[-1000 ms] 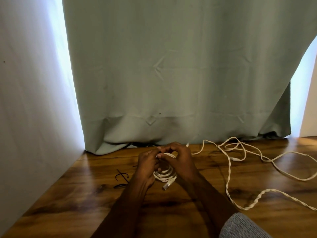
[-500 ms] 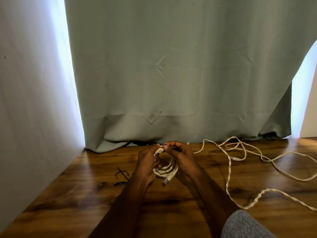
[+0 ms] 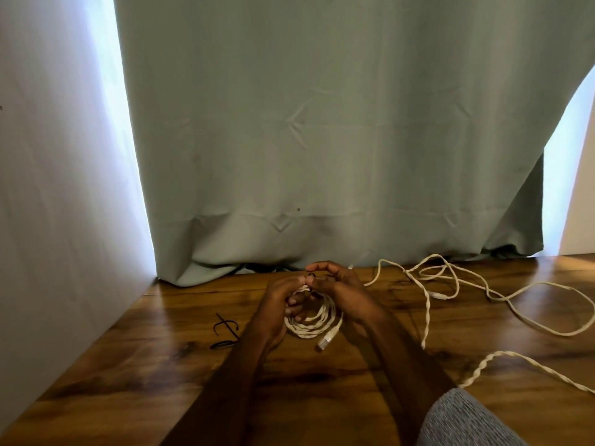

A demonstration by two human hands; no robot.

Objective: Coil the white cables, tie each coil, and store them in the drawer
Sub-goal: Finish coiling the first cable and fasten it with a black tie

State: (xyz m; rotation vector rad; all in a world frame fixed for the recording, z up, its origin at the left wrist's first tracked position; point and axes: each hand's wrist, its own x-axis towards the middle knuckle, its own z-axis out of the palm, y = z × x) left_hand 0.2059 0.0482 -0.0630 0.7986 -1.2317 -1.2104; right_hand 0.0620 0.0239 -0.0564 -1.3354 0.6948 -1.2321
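A white twisted cable coil hangs between both hands just above the wooden table, its plug end dangling at the lower right. My left hand grips the coil's left side with fingers through the loop. My right hand pinches the coil's top, where a thin black tie shows between the fingertips of both hands. More loose white cable sprawls over the table to the right. No drawer is in view.
Two black ties lie on the table left of my hands. A grey-green curtain hangs along the table's back edge. A white wall borders the left side. A grey sleeve shows at the bottom right.
Both hands have lifted the coil slightly and shifted it toward the curtain. A black tie now shows at the coil's top between the fingertips.
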